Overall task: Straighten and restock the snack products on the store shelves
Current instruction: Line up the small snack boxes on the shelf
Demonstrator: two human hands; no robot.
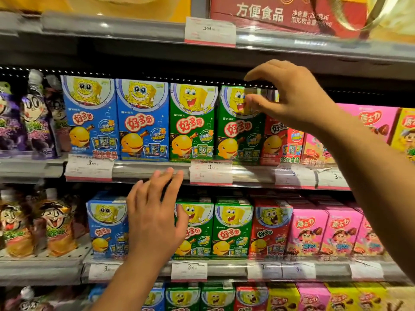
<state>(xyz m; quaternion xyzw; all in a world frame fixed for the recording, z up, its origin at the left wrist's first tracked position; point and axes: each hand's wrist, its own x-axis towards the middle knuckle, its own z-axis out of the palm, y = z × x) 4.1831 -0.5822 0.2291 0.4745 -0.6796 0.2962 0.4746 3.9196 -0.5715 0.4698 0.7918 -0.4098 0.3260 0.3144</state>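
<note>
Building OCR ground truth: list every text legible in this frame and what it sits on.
"方便食品": red carton, top shelf.
"39": top price tag; small print blurred.
"好多鱼": blue box, green box and their neighbours.
"膨化食品": foot of leftmost blue box.
"3.90": middle-rail price tag.
"3": the other rail tags, remaining digits blurred.
"蘑古力": pink box.
Fine print on boxes: too small.

Cartoon snack boxes in shelf rows
Upright blue boxes [116, 118] and green boxes [215, 123] stand left of the right grip [253, 88]; red box [277, 140] below it.
</note>
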